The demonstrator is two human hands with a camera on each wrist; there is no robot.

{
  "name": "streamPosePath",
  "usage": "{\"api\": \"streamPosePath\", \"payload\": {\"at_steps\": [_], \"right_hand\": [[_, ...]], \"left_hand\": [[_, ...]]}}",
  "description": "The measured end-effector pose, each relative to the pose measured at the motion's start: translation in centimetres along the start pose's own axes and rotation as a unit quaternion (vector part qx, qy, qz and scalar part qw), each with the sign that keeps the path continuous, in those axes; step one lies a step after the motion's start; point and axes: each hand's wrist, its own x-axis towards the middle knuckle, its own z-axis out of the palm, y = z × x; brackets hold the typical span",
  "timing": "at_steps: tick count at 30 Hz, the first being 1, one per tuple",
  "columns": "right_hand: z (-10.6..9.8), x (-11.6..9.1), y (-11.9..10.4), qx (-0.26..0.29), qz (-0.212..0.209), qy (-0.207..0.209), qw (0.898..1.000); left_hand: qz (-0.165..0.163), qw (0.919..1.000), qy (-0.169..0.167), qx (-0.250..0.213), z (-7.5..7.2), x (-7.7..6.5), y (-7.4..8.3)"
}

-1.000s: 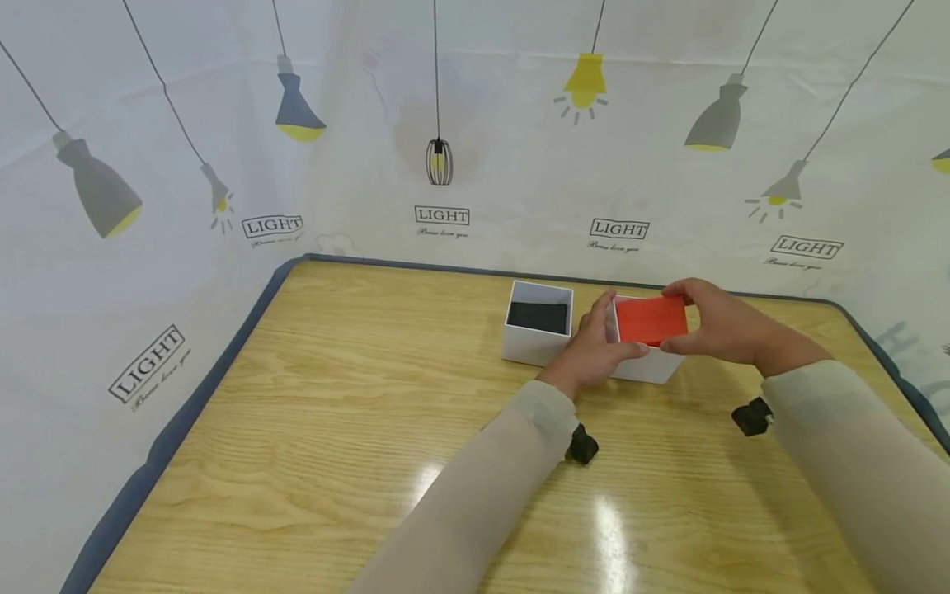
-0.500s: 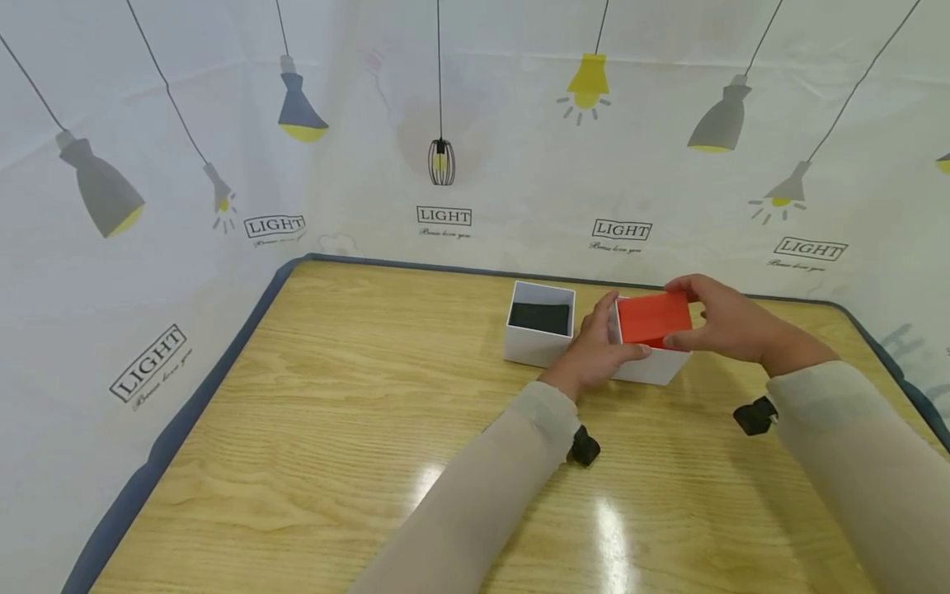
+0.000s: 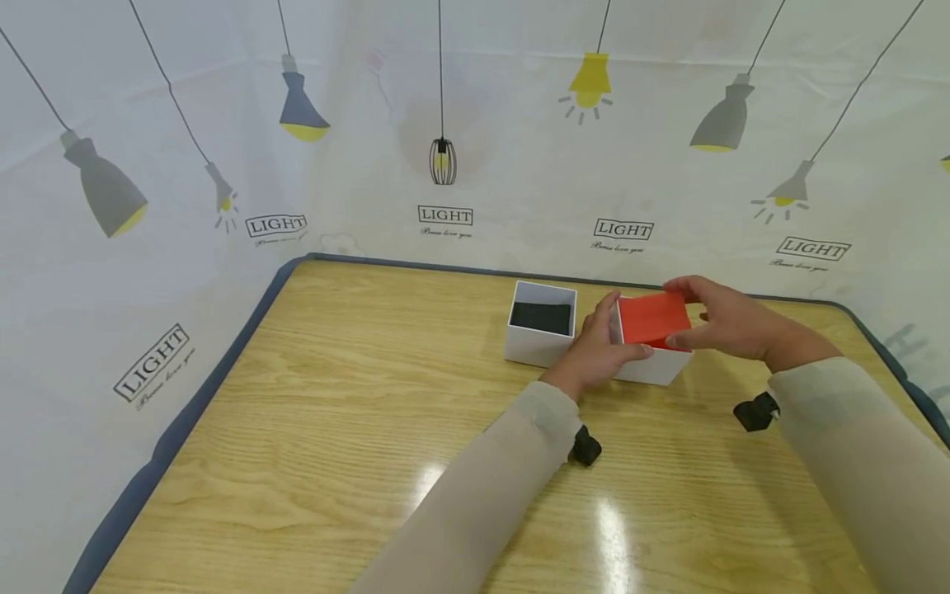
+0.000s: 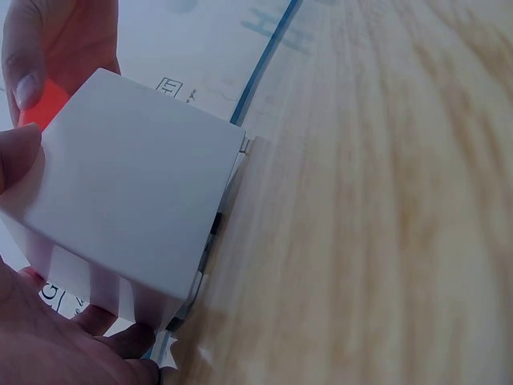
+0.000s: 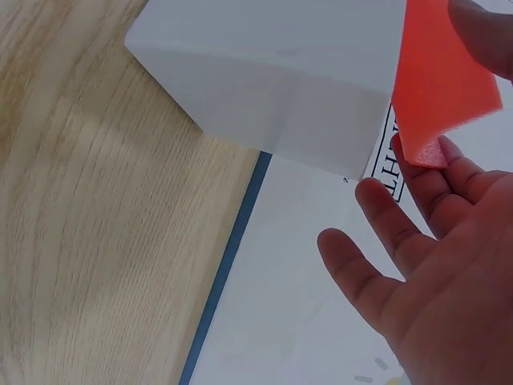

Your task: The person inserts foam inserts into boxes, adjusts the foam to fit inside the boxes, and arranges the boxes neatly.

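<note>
My left hand (image 3: 596, 348) grips the near white box (image 3: 649, 368) at its left side, thumb over the front rim and fingers along the side wall. My right hand (image 3: 731, 323) pinches a red rectangular piece (image 3: 653, 315) between thumb and fingers at its right edge. That piece is tilted, its right end raised above the rim. In the right wrist view the red piece (image 5: 439, 76) juts out past the box wall, fingertips right at its corner. In the left wrist view the white box (image 4: 136, 176) stands on the table, left fingers around its lower side.
Just left of the hands stands a second white box (image 3: 536, 346) with a dark rectangular piece (image 3: 542, 317) inside. Both boxes are near the back edge of the wooden table (image 3: 334, 396). Behind rises a white curtain (image 3: 512, 148) printed with lamps.
The right hand has lifted the red piece's right end slightly, so it tilts more and a gap shows at the front rim. The left hand keeps its hold on the box.
</note>
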Motion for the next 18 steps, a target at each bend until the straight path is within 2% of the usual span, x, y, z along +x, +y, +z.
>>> {"api": "streamPosePath", "payload": {"at_steps": [9, 18], "right_hand": [[0.7, 0.0, 0.3, -0.064, -0.019, 0.006, 0.998], [1.2, -1.0, 1.2, -0.117, -0.009, 0.028, 0.993]], "left_hand": [[0.002, 1.0000, -0.004, -0.001, -0.1, -0.2, 0.1], [-0.002, 1.0000, -0.006, -0.005, -0.2, -0.4, 0.1]]}}
